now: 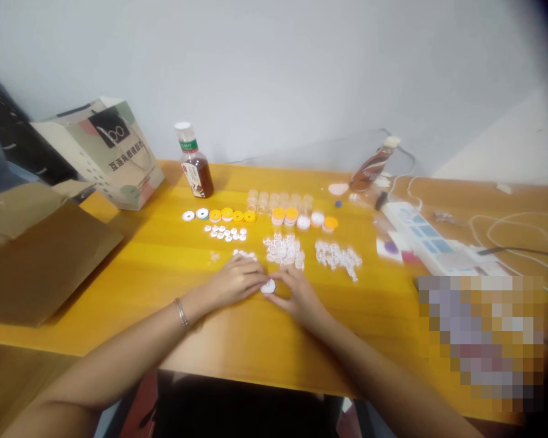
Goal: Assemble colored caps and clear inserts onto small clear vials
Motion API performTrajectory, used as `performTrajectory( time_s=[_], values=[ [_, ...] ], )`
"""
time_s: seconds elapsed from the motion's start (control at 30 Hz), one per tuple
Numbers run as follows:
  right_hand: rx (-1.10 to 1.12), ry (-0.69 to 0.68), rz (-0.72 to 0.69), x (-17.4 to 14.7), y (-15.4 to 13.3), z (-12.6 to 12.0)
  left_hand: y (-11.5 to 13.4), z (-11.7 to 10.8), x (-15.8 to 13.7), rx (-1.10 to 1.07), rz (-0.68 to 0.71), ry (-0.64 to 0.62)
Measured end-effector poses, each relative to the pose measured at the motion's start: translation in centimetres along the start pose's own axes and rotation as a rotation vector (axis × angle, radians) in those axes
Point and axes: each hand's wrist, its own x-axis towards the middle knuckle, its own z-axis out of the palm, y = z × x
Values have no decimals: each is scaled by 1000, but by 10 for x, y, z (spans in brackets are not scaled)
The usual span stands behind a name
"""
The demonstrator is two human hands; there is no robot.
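Evidently, the right hand (299,298) pinches a white disc (268,287) by its edge, apparently leaving its face accessible; the left hand (241,280) touches the opposite edge, its grip undeterminable. Just beyond, pale pieces (284,248) lie clustered, presumably for easy reach.

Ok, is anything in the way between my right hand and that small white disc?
Nothing visible: your right hand has the white disc between thumb and finger, with your left hand close at its other side.
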Motion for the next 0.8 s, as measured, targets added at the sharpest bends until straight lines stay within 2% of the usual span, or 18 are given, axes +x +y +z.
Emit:
performTrajectory(
  time_s=[0.43,0.63,0.8],
  values=[
    [-3,-1,-6,0,2,0,-7,-12,-5,-58,31,-68],
    [-1,-5,-15,-1,4,1,-5,-9,-6,-80,15,-51],
    [11,-16,-5,0,3,0,-2,-9,-3,-97,13,-99]
  ],
)
